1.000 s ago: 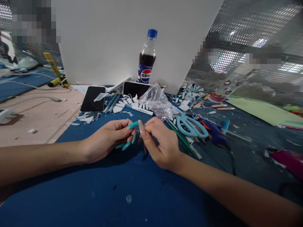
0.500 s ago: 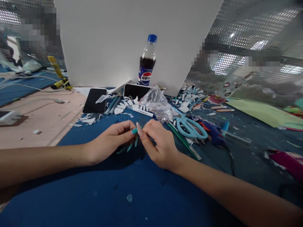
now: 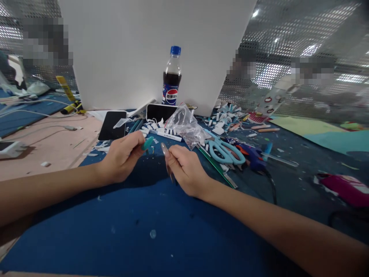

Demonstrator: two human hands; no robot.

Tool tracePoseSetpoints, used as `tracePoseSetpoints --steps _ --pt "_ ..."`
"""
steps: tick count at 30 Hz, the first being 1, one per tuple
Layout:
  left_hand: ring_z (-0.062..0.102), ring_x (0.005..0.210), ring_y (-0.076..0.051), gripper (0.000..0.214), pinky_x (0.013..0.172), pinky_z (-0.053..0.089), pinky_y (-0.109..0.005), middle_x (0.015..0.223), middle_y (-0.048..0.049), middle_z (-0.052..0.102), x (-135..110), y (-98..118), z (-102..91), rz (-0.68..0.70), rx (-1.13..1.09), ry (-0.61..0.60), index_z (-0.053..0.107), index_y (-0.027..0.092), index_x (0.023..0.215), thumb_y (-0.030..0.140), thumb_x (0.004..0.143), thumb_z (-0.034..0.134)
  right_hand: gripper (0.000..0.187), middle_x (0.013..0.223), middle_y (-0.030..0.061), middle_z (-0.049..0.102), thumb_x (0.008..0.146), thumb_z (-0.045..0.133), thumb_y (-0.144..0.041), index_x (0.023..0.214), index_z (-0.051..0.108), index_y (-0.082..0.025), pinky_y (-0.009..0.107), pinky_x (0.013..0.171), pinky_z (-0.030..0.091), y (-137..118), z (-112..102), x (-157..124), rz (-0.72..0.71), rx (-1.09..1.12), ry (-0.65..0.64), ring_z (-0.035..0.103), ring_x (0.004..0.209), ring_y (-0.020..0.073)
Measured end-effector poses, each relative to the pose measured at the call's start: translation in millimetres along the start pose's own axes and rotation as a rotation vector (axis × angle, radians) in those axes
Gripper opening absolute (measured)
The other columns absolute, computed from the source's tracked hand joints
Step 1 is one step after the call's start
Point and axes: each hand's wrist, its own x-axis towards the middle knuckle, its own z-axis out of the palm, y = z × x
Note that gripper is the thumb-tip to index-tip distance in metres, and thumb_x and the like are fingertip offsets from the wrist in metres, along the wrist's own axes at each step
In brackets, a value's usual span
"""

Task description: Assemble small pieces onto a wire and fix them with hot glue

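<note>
My left hand [image 3: 122, 157] is held above the blue mat [image 3: 121, 231], its fingers curled and the thumb pressed toward the index finger. Long teal nails [image 3: 148, 143] stick out at its fingertips. To its right, my right hand [image 3: 187, 169] is closed in a pinch, with long greyish-brown nails [image 3: 165, 149] pointing up and left. A gap separates the two hands. Whatever either hand may be pinching is hidden or too small to name. Just beyond them lie a white marker [image 3: 170, 135] and a crumpled clear plastic bag [image 3: 187, 125].
Light-blue scissors [image 3: 223, 150], a green metal-tipped strip [image 3: 216, 165] and a blue glue gun [image 3: 253, 156] lie right. A cola bottle [image 3: 172, 82] stands before a white board [image 3: 144, 50]. Two phones, a black one [image 3: 112, 125] at left, and white scraps [image 3: 227, 115] lie around.
My hands, touching at the fingertips before, have come apart. My left hand has moved left and slightly up. The whole view has shifted slightly.
</note>
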Motion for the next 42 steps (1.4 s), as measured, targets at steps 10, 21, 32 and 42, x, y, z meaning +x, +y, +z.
tracePoseSetpoints --steps 10,21,32,42 --pt "0.039 0.055 -0.008 0.022 0.052 0.035 -0.022 0.061 0.0040 0.038 0.4 -4.1 2.3 0.043 0.043 0.100 0.036 0.019 0.067 0.012 0.086 0.045 0.034 0.052 -0.0014 0.043 0.091 0.032 -0.021 0.057 0.036 -0.019 0.027 0.057 0.028 4.5 2.8 1.4 0.023 -0.073 -0.073 0.039 0.052 0.0113" --pt "0.038 0.056 -0.008 0.021 0.053 0.035 -0.022 0.062 0.0034 0.042 1.0 -2.6 1.3 0.006 0.092 0.109 0.038 0.019 0.067 0.013 0.086 0.044 0.032 0.051 -0.0020 0.037 0.088 0.036 -0.017 0.056 0.031 -0.019 0.027 0.054 0.026 5.9 3.7 1.6 0.036 -0.117 -0.068 0.037 0.052 0.0112" --pt "0.042 0.054 -0.008 0.019 0.051 0.037 -0.022 0.063 0.0024 0.045 1.3 1.2 2.4 0.101 0.089 0.061 0.038 0.019 0.069 0.008 0.082 0.045 0.028 0.057 -0.0029 0.045 0.094 0.031 -0.034 0.074 0.041 -0.019 0.025 0.053 0.033 -0.3 -2.3 0.9 0.043 0.130 -0.071 0.044 0.052 0.0104" --pt "0.039 0.055 -0.008 0.019 0.052 0.036 -0.022 0.064 0.0025 0.042 4.4 -1.4 4.8 0.041 0.056 0.226 0.036 0.020 0.069 0.010 0.084 0.044 0.031 0.052 -0.0039 0.038 0.094 0.030 -0.028 0.064 0.032 -0.021 0.026 0.049 0.028 1.2 2.5 -1.2 0.066 0.087 0.040 0.036 0.046 0.0091"
